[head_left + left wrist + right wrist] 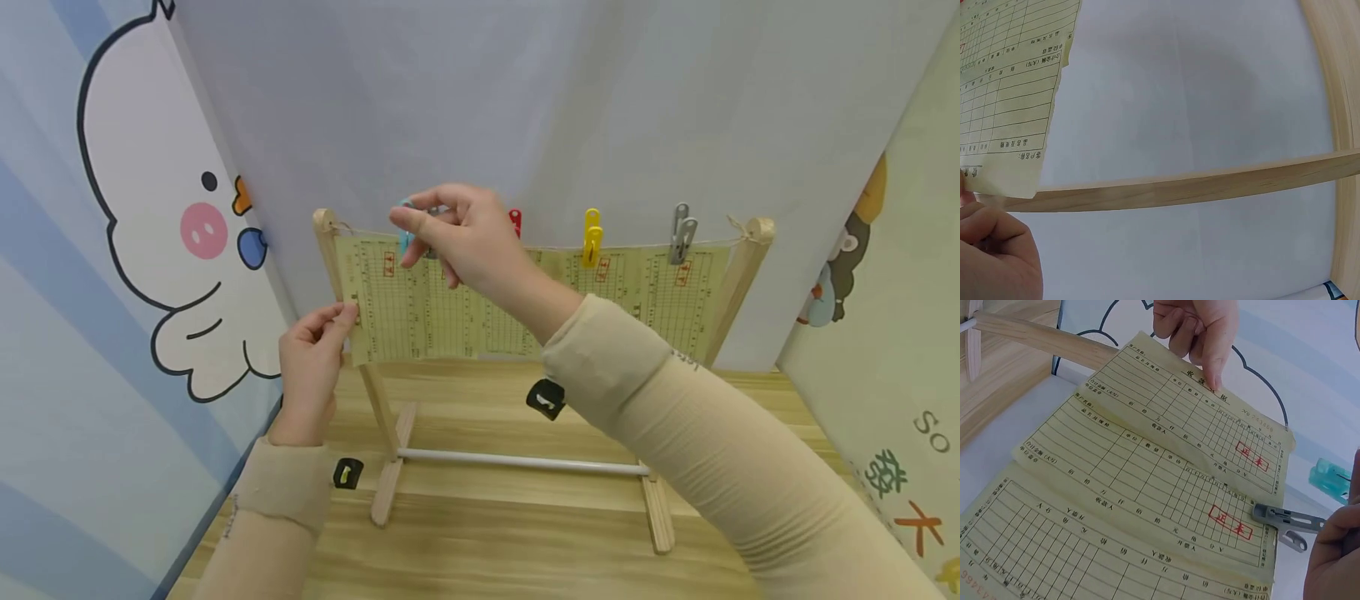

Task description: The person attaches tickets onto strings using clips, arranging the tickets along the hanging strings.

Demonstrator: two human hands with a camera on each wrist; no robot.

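Note:
Several yellow receipt sheets (390,321) hang in a row along a string. My left hand (311,358) pinches the left edge of the leftmost sheet (1191,419) between thumb and fingers, beside the wooden post. Up at the string, my right hand (468,237) holds a teal clothespin (406,237) near the top of that sheet. In the right wrist view the teal clothespin (1330,480) is apart from the paper. Below it, a grey clothespin (1288,519) bites the edge of the neighbouring sheet, partly behind my right hand (1335,550).
The wooden stand has a left post (375,408), a right post (738,292) and a white crossbar (525,462). Red (515,222), yellow (592,242) and grey (682,237) clothespins sit on the string. Two black objects (348,473) lie on the wood-grained table (510,542).

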